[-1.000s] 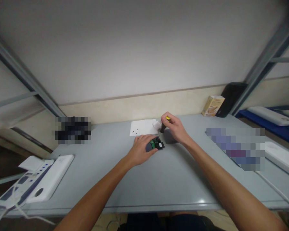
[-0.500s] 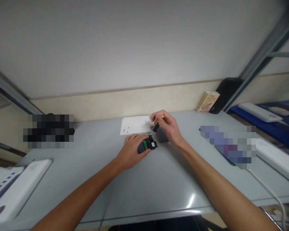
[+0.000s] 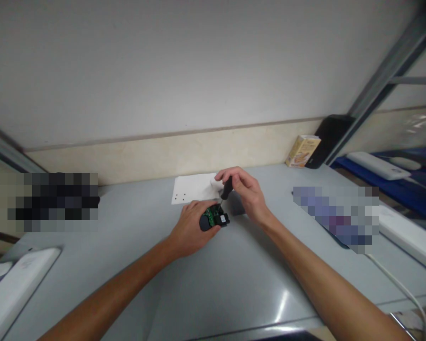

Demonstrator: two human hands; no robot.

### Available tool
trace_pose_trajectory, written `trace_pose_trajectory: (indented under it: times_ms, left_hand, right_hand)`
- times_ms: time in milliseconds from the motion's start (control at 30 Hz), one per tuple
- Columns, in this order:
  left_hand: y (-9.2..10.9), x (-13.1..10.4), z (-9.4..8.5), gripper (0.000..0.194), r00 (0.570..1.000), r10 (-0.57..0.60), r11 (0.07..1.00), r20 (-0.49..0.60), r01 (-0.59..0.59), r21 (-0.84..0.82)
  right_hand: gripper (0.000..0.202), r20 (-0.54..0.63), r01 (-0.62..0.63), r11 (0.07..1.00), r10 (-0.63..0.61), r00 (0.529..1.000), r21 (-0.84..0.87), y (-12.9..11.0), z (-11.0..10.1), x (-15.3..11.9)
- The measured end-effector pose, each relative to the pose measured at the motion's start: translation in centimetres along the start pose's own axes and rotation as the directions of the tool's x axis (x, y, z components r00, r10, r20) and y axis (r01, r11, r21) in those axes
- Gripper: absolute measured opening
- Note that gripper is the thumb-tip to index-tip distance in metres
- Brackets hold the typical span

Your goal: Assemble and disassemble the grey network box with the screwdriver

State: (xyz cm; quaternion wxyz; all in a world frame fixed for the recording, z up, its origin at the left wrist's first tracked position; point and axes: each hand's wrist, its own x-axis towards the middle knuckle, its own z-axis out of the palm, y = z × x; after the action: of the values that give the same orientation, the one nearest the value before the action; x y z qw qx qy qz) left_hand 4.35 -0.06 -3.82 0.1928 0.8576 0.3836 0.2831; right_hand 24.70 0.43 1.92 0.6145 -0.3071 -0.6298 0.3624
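My left hand (image 3: 190,227) grips an opened computer mouse (image 3: 204,223), fingers along its far side and thumb along its near side. Inside its dark shell shows a green circuit board (image 3: 210,216), with a black part bearing a small white label at the right end. In my right hand (image 3: 246,192) is a screwdriver (image 3: 227,187) with a black handle, tilted, its thin shaft pointing down to the board. Whether the tip sits in a screw is too small to tell. A dark grey curved piece (image 3: 237,204) lies just right of the mouse, partly behind my right hand.
Behind the hands lies white paper (image 3: 193,187) with several tiny dark screws on it. A yellow box (image 3: 303,151) and a black panel stand at the back right. Blurred objects lie left and right; a white cable (image 3: 394,279) crosses the right side.
The screwdriver stands a little more upright, and my right fingers have shifted on its handle, with its yellow end no longer visible. The view has turned slightly; my left hand keeps its hold.
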Motion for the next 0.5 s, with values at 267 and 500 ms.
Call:
trace_pose_trajectory:
  times_ms: [267,500]
  left_hand:
    - [-0.2,0.3,0.3,0.059,1.000,-0.006,0.995,-0.018,0.004,-0.096]
    - [-0.3,0.1,0.1,0.054,0.997,0.071,0.993,-0.004,-0.071,-0.090]
  right_hand:
    - [0.022,-0.054,-0.023,0.997,0.019,0.998,-0.078,0.5,-1.1,0.3]
    - [0.023,-0.102,0.011,0.999,-0.015,0.995,-0.036,1.1,-1.2,0.3]
